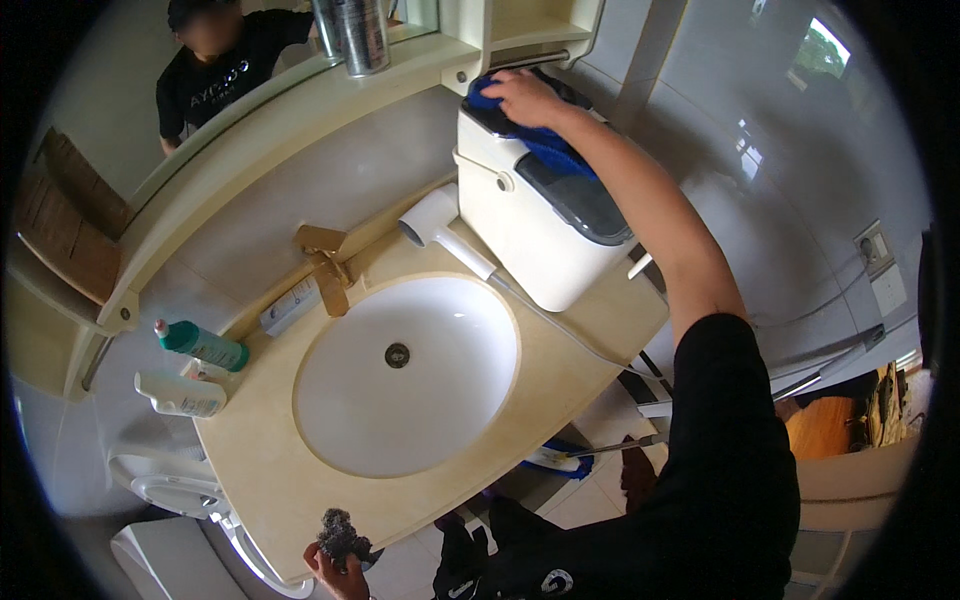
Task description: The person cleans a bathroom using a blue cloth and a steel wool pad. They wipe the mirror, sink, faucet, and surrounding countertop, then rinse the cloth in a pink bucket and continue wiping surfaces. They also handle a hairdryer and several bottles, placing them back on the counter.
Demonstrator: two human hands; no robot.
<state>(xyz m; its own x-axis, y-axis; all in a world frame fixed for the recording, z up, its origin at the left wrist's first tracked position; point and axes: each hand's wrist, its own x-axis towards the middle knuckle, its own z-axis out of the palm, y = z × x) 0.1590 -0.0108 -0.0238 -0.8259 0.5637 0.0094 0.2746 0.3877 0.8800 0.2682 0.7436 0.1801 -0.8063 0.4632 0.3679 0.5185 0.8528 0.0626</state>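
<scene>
My right hand (521, 97) reaches to the far end of a white plastic bin (517, 217) and presses on a blue cloth (555, 150). The cloth is draped over the bin's top, partly covering its dark translucent lid (574, 196). At the counter's near edge, my left hand (337, 576) grips a grey metal scouring pad (341, 534). Between the hands lies a white oval washbasin (420, 409) with a round drain (397, 355), set in a beige countertop (259, 465). A brass-coloured faucet (330, 285) stands behind the basin.
Beside the bin lies a white hair dryer (461, 251), its cord trailing over the counter edge. Bottles (202, 345) stand at the left. A mirror shelf (420, 56) holds a spray can (360, 37). Below are a toilet (176, 495) and a mop (574, 457).
</scene>
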